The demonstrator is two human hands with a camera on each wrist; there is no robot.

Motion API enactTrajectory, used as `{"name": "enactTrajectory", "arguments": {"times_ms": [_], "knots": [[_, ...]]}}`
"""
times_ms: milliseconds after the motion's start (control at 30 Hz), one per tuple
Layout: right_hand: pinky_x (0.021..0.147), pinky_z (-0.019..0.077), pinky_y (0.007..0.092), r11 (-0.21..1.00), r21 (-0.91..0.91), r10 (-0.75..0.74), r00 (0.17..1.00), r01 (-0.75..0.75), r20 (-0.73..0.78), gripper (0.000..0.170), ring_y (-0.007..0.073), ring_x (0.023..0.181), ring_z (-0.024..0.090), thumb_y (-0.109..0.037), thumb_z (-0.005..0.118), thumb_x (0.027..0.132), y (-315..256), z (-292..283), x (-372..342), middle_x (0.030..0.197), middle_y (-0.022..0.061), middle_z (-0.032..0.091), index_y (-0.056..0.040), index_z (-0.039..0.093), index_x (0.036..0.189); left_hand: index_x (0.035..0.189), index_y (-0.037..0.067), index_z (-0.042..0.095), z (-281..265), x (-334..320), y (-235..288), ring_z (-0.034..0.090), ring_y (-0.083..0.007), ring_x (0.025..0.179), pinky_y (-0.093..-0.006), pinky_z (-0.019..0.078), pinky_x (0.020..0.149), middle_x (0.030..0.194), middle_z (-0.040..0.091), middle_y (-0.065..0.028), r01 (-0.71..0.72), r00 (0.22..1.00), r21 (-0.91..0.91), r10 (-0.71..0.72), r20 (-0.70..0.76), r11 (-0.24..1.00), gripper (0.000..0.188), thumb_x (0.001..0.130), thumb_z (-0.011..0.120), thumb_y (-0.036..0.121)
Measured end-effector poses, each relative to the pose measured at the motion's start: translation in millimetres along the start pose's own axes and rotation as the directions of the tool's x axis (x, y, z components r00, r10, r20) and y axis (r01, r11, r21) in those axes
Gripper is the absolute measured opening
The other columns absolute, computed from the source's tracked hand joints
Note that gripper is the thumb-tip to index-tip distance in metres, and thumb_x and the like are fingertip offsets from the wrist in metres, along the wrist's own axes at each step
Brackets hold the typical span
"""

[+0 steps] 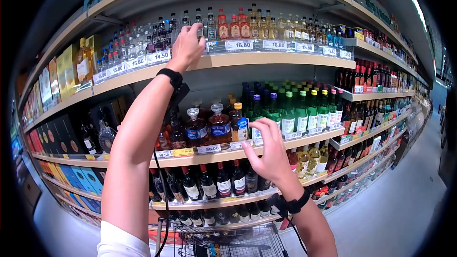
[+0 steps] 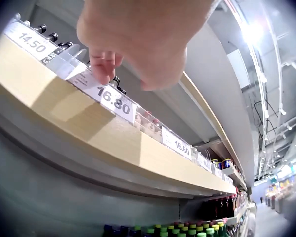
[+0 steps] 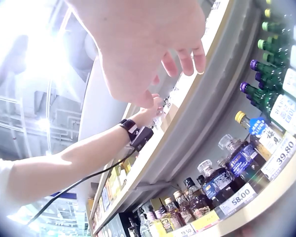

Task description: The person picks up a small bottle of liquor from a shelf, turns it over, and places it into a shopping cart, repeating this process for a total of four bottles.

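Observation:
My left hand (image 1: pixel 189 46) is raised to the upper shelf, its fingers reaching in among small clear bottles (image 1: pixel 211 21) behind the price strip. In the left wrist view, the fingertips (image 2: pixel 102 71) dip down just behind a 16.80 price label (image 2: pixel 116 103); I cannot tell whether they hold a bottle. My right hand (image 1: pixel 269 154) hangs with loosely bent fingers and holds nothing, in front of the middle shelf. Nearest to it is a yellow-capped bottle (image 1: pixel 238 126) with a blue neck tag. Left of that stand two dark amber bottles (image 1: pixel 220 126) with clear stoppers.
Green bottles (image 1: pixel 288 114) fill the middle shelf to the right. Small red-labelled bottles (image 1: pixel 234 27) stand right of my left hand. Wine bottles (image 1: pixel 223 181) line the shelf below. A wire shopping cart (image 1: pixel 233 240) stands below my arms. An aisle floor (image 1: pixel 381 200) runs along the right.

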State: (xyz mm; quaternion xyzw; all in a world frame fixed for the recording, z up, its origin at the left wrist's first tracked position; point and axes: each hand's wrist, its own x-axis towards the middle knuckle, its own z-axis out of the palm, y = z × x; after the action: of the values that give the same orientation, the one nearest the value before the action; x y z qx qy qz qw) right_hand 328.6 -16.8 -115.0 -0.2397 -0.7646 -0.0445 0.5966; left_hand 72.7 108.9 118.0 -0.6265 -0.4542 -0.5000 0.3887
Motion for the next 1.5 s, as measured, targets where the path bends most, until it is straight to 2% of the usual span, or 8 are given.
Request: {"name": "enactTrajectory", "arguments": {"times_ms": [133, 300, 400, 833, 967, 1067, 1300, 1500], "knots": [[0.095, 0.0427, 0.0441, 0.999, 0.021, 0.029, 0.998, -0.03, 0.059, 0.042, 0.0377, 0.11, 0.051, -0.015, 0.068, 0.082, 13.0, -4.2, -23.0, 0.121, 0.0194, 0.049, -0.0014, 0.054, 0.119, 0.134, 0.011, 0.052, 4.3, 33.9, 4.7, 0.057, -0.042, 0.114, -0.047, 0.047, 0.096, 0.122, 0.061, -0.024, 0.131, 0.941, 0.175, -0.178, 0.288, 0.976, 0.049, 0.087, 0.051, 0.024], [0.097, 0.0424, 0.0449, 0.992, 0.006, 0.122, 0.988, -0.123, 0.095, 0.04, 0.0387, 0.112, 0.05, -0.014, 0.067, 0.082, 26.3, -11.8, -52.7, 0.122, 0.0192, 0.049, -0.0021, 0.055, 0.118, 0.136, 0.015, 0.051, 15.2, 44.4, 8.1, 0.058, -0.0386, 0.117, -0.0471, 0.0463, 0.098, 0.127, 0.061, -0.0197, 0.223, 0.905, 0.265, -0.3, 0.303, 0.938, 0.049, 0.088, 0.054, 0.02], [0.096, 0.043, 0.0451, 0.99, -0.005, 0.139, 0.987, -0.139, 0.086, 0.039, 0.0386, 0.112, 0.051, -0.014, 0.068, 0.082, 33.5, -16.1, -62.0, 0.122, 0.019, 0.049, -0.0025, 0.055, 0.117, 0.127, 0.017, 0.057, 19.4, 42.9, 7.2, 0.061, -0.0358, 0.113, -0.0435, 0.0479, 0.094, 0.118, 0.066, -0.0178, 0.317, 0.917, 0.124, -0.337, 0.212, 0.94, 0.041, 0.086, 0.059, 0.019], [0.095, 0.0453, 0.0427, 0.982, 0.149, 0.106, 0.991, -0.118, 0.086, 0.033, 0.0382, 0.111, 0.054, -0.013, 0.066, 0.084, 10.6, 7.9, -45.9, 0.12, 0.0197, 0.05, -0.001, 0.057, 0.114, 0.122, 0.007, 0.059, -45.5, 38.5, 40.6, 0.07, -0.0249, 0.082, -0.0341, 0.0528, 0.072, 0.096, 0.071, -0.0114, -0.158, 0.977, -0.347, 0.096, -0.19, 0.924, 0.038, 0.086, 0.068, 0.014], [0.089, 0.0478, 0.0372, 0.94, 0.272, 0.176, 0.975, -0.207, 0.136, 0.034, 0.0299, 0.101, 0.057, -0.015, 0.066, 0.086, -7.8, 12.9, -32.4, 0.116, 0.0162, 0.053, -0.0014, 0.056, 0.116, 0.121, 0.0, 0.06, -76.7, 7.6, 47.9, 0.06, -0.0067, 0.074, -0.021, 0.0488, 0.064, 0.097, 0.068, -0.0043, -0.17, 0.985, -0.642, 0.15, -0.087, 0.747, 0.034, 0.091, 0.068, 0.014], [0.079, 0.0485, 0.0266, 0.8, 0.511, 0.261, 0.949, -0.315, 0.176, 0.037, 0.014, 0.091, 0.057, -0.016, 0.067, 0.089, -17.6, 20.3, -26.1, 0.115, 0.0092, 0.055, -0.0033, 0.054, 0.121, 0.118, 0.001, 0.061, -104.6, -36.9, 57.7, 0.065, -0.009, 0.088, -0.0229, 0.0505, 0.073, 0.095, 0.07, -0.0058, 0.003, 0.991, -0.788, 0.104, 0.085, 0.616, 0.034, 0.089, 0.07, 0.015], [0.084, 0.0472, 0.0289, 0.656, 0.708, 0.253, 0.96, -0.262, 0.121, 0.073, 0.0166, 0.101, 0.055, -0.013, 0.076, 0.082, -51.0, 29.2, -14.4, 0.128, 0.014, 0.05, -0.0054, 0.034, 0.141, 0.106, 0.002, 0.061, -133.3, -135.7, 80.8, 0.06, -0.0058, 0.08, -0.0218, 0.0495, 0.077, 0.086, 0.062, 0.0021, 0.35, 0.935, -0.901, -0.035, 0.353, 0.257, 0.027, 0.085, 0.075, 0.011], [0.088, 0.0497, 0.0261, 0.412, 0.802, 0.352, 0.887, -0.433, 0.299, 0.048, 0.0134, 0.101, 0.06, -0.006, 0.068, 0.089, -63.3, 41.6, -36.8, 0.116, 0.0116, 0.06, 0.0046, 0.045, 0.131, 0.106, 0.005, 0.061, -131.2, -185.2, 82.2, 0.058, -0.0038, 0.08, -0.0212, 0.0487, 0.074, 0.088, 0.062, 0.0028, 0.47, 0.882, -0.88, -0.006, 0.471, 0.064, 0.024, 0.086, 0.074, 0.011]]}}
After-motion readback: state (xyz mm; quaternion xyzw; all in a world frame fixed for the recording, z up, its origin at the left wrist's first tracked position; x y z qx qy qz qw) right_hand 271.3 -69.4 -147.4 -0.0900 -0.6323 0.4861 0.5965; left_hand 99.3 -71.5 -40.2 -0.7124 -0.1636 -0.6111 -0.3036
